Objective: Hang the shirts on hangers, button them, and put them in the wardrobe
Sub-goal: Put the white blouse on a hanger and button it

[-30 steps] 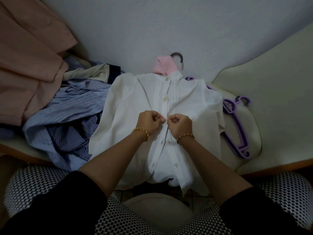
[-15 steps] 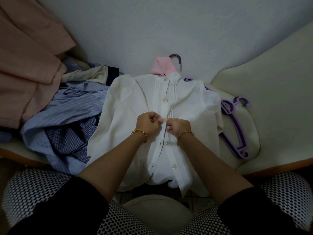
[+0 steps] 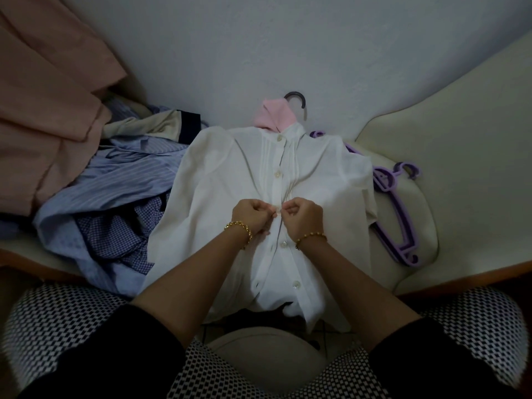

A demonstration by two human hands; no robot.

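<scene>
A white shirt (image 3: 218, 180) lies face up on a cream seat, on a hanger whose dark hook (image 3: 296, 99) shows above the collar next to a pink cloth (image 3: 273, 116). The two top buttons are closed. My left hand (image 3: 253, 216) and my right hand (image 3: 302, 217) meet at the placket in the shirt's middle, each pinching the white fabric at a third button. Lower buttons lie loose below my wrists.
A heap of blue striped and checked shirts (image 3: 109, 208) lies left of the white shirt, with peach cloth (image 3: 49, 105) beyond it. Purple hangers (image 3: 400, 223) rest on the cream cushion (image 3: 460, 174) at the right. A grey wall stands behind.
My hands stay at the same button on the placket; the fingers have shifted slightly closer. The view has tilted a little.
</scene>
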